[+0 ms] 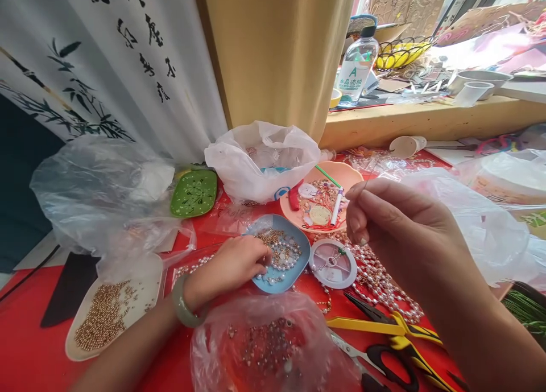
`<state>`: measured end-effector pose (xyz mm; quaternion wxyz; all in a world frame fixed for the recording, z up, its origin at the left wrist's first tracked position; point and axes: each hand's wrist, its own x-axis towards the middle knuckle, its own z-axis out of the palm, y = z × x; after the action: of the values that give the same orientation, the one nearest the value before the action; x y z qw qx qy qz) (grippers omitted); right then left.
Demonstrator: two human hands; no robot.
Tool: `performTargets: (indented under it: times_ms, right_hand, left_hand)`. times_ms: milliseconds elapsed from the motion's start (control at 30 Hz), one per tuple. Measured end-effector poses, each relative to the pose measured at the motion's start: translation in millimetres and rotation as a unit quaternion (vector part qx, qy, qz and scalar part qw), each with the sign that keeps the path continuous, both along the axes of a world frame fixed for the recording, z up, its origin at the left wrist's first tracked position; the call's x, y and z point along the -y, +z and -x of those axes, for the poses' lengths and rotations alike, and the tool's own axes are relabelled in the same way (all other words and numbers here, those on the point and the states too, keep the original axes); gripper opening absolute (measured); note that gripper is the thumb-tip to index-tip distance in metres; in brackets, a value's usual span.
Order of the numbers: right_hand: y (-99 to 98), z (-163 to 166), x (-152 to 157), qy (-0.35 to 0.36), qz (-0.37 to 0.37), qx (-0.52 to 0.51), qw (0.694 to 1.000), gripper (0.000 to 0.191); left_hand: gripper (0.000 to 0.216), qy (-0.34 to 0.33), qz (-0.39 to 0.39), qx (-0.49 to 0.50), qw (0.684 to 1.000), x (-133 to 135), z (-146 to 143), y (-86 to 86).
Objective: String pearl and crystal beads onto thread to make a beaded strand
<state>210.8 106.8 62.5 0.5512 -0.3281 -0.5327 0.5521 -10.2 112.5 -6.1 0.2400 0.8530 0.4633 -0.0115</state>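
My left hand (232, 265) reaches into a blue dish (298, 241) of small pearl and gold beads, its fingers curled down among them. A pale green bangle (184, 306) circles that wrist. My right hand (392, 224) is raised above the table, thumb and forefinger pinched on something very thin, perhaps a thread or wire. Under it lie a round clear spool (333, 263) and strings of pearl beads (379, 284).
A peach plate (350, 176) holds trinkets. A cream tray of gold beads (108, 312) sits at the left, a green dish (194, 193) behind it. Plastic bags (262, 159) lie around. Yellow-handled scissors (384, 326) and black-handled scissors (384, 363) lie near me. A bottle (356, 67) stands on the sill.
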Motion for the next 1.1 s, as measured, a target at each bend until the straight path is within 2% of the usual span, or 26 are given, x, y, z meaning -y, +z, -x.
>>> performTargets:
  times_ms: [133,267,367,467,567,700,800,900,1100]
  right_hand:
    - [-0.9,1.3,-0.4,0.002,-0.002,0.018,1.000,0.008]
    - [-0.2,1.8,-0.2,0.003,0.003,0.023,1.000,0.008]
    - [-0.9,1.2,0.3,0.009,-0.002,0.011,1.000,0.007]
    - [-2.0,0.8,0.6,0.026,-0.009,0.010,1.000,0.009]
    - [-3.3,3.6,0.0,0.063,0.010,0.053,0.997,0.006]
    - [-10.0,13.8,-1.0,0.129,0.090,0.150,0.976,0.012]
    - [-18.5,22.2,-0.3,0.144,0.110,0.201,0.963,0.011]
    - [-25.2,26.9,1.5,0.144,0.094,0.247,0.954,0.010]
    - [-29.3,26.7,4.6,0.144,0.058,0.307,0.939,0.011]
  left_hand:
    - [0.012,0.019,0.006,0.027,0.999,-1.2,-1.3,-1.7]
    - [0.012,0.120,0.065,0.155,0.979,-4.7,-3.4,4.5]
    - [0.017,0.192,0.141,0.285,0.928,-7.2,-6.1,9.5]
    - [0.021,0.236,0.204,0.377,0.872,-8.4,-8.1,13.1]
    - [0.016,0.277,0.228,0.439,0.824,-8.0,-8.6,16.0]
    - [0.022,0.328,0.273,0.498,0.755,-6.0,-8.1,18.3]
    - [0.026,0.345,0.316,0.523,0.712,-5.2,-8.1,18.0]
    - [0.026,0.342,0.326,0.537,0.699,-5.3,-8.2,16.4]
    - [0.027,0.332,0.328,0.544,0.697,-5.8,-8.4,16.4]
